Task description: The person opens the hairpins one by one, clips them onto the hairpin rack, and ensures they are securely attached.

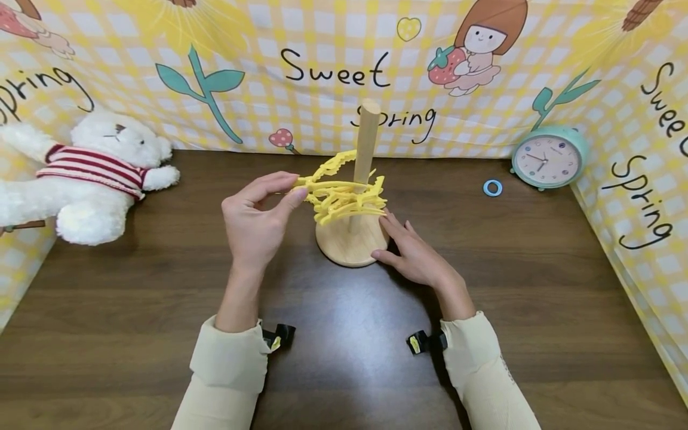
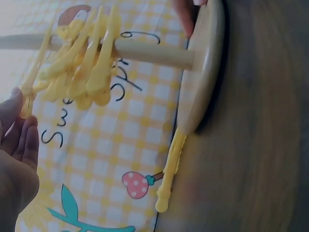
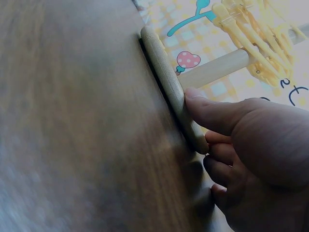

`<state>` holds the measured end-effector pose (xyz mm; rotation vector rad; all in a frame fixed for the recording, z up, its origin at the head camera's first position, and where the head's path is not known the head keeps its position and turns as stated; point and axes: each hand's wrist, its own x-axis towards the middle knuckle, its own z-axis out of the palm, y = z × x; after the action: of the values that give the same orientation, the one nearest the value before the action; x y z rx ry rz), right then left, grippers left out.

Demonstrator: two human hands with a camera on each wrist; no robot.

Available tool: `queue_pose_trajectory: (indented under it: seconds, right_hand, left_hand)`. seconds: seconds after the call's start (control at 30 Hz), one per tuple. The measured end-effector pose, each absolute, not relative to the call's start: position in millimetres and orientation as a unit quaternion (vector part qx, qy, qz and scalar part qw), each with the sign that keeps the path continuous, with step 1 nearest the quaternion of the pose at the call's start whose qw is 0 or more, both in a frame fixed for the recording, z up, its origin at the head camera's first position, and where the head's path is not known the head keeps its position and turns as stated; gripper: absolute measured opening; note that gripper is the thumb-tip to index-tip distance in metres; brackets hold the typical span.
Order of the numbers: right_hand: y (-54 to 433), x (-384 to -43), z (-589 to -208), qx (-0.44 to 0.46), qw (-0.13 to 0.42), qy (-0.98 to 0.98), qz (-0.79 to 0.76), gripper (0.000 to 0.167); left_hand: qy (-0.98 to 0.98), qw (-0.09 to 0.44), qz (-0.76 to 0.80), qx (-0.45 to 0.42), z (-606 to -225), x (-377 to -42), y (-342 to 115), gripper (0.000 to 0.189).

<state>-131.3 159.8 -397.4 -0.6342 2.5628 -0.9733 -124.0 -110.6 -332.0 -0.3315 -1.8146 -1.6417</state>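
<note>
My left hand (image 1: 252,224) pinches the tail end of a yellow toothed clip (image 1: 335,162) between thumb and fingertips. That clip's two arms spread apart toward the post (image 1: 368,128) of a wooden stand. Several more yellow clips (image 1: 349,206) bunch around the post just below it, their ends pointing different ways. At the right side of the round wooden base (image 1: 352,254), my right hand (image 1: 416,254) holds the rim. Its thumb (image 3: 210,108) rests on the upper face, the other fingers lying against the edge in the right wrist view.
One yellow clip (image 2: 166,181) lies on the table beside the base in the left wrist view. A white teddy bear (image 1: 102,173) sits at left. Toward the back right are a blue ring (image 1: 492,188) and a green alarm clock (image 1: 548,160), before a checked cloth (image 1: 322,30).
</note>
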Motion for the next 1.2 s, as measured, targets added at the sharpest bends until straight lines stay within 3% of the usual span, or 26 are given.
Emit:
queue_pose_trajectory:
  seconds: [0.83,1.2]
  right_hand:
    - [158.0,-133.8,-396.7,-0.239,0.147,0.897,-0.342,0.078]
    - [159.2,-133.4,-398.5,-0.235,0.153,0.898,-0.338,0.078]
  left_hand:
    - [-0.735,0.353,-0.553,-0.171,-338.1,-125.3,-80.9,0.022]
    - [-0.74,0.324,-0.551,-0.208,-342.6,-127.7,-88.3,0.025]
